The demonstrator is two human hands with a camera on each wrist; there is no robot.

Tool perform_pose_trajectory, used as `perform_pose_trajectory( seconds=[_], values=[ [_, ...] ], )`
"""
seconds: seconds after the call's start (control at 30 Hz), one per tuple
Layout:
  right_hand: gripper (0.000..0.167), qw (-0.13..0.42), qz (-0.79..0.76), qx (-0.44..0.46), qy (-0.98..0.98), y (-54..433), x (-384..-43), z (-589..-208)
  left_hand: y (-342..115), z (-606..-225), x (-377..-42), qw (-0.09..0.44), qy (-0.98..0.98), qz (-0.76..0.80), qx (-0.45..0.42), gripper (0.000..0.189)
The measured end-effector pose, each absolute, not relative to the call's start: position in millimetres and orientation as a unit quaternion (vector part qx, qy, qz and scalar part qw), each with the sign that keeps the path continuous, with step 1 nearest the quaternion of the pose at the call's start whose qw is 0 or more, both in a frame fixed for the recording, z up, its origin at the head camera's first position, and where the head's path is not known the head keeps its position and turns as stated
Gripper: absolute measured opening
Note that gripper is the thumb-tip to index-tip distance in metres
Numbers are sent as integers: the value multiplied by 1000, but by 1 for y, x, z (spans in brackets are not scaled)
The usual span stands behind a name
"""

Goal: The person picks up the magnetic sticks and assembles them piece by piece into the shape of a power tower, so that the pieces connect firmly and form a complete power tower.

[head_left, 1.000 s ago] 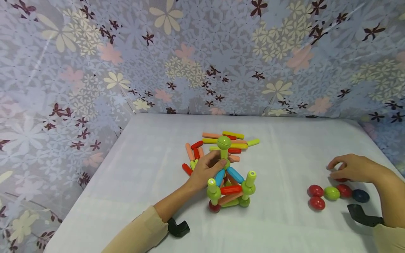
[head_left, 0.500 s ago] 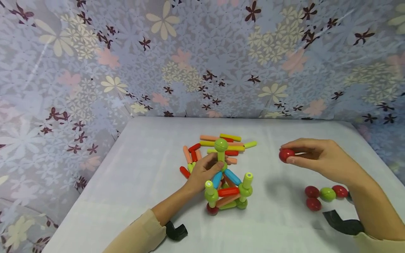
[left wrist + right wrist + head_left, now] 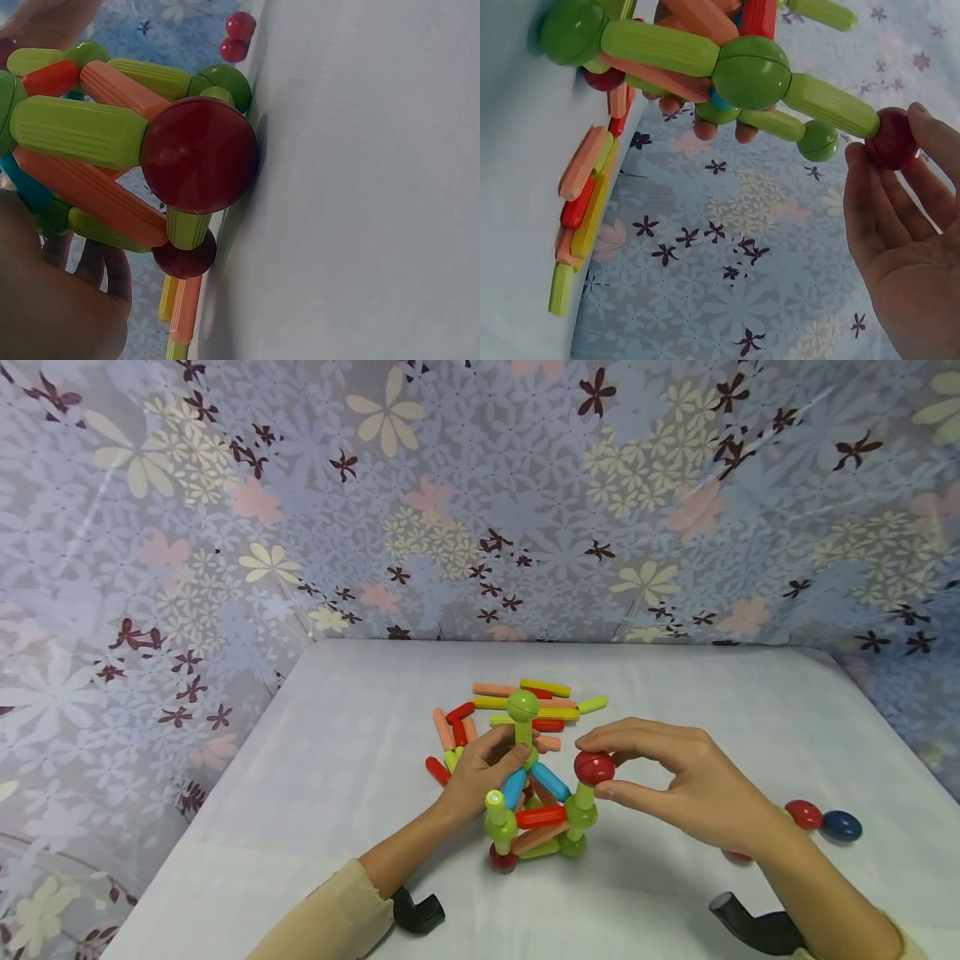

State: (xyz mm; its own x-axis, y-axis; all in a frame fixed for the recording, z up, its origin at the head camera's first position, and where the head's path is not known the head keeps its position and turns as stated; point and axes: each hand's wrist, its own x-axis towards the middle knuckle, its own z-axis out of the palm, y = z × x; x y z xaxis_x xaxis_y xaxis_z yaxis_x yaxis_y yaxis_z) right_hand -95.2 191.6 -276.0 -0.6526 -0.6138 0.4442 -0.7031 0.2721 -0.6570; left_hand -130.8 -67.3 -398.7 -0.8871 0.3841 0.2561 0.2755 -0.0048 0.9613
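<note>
A frame of coloured rods and balls (image 3: 542, 816) stands on the table in the head view, three green posts rising from it. At its back post my left hand (image 3: 480, 768) grips the structure just below the green top ball (image 3: 522, 706). My right hand (image 3: 675, 777) pinches a red ball (image 3: 594, 768) between thumb and fingers. That ball sits at the top end of the right green post (image 3: 585, 795); in the right wrist view the red ball (image 3: 892, 139) meets the end of the green rod (image 3: 834, 103). The front left post (image 3: 495, 807) has a bare tip.
Loose coloured rods (image 3: 558, 713) lie in a pile behind the frame. To the right are a red ball (image 3: 803, 814) and a dark blue ball (image 3: 842, 826), with others partly behind my right forearm. A floral cloth (image 3: 480, 502) hangs behind the white table (image 3: 360, 710).
My right hand picked up a red ball from the group on the right and carried it left to the top of the right post. My left hand keeps its grip on the frame.
</note>
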Motion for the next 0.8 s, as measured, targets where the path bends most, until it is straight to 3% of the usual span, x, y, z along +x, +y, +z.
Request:
perform_pose_trajectory(
  seconds=[0.23, 0.43, 0.5, 0.63, 0.8],
  values=[
    [58, 61, 386, 384, -837, 210, -98, -277, -66, -374, -120, 46, 713, 662, 227, 31],
    [51, 127, 317, 362, -867, 264, -118, -294, -67, -367, -117, 51, 718, 658, 220, 29],
    [45, 114, 284, 340, -889, 284, -124, -303, -68, -368, -117, 47, 719, 658, 220, 28],
    [33, -23, 234, 270, -934, 323, -132, -322, -68, -369, -117, 51, 714, 662, 224, 29],
    [41, -203, 266, 213, -918, 363, -138, -350, -67, -371, -118, 43, 713, 659, 235, 31]
  ],
)
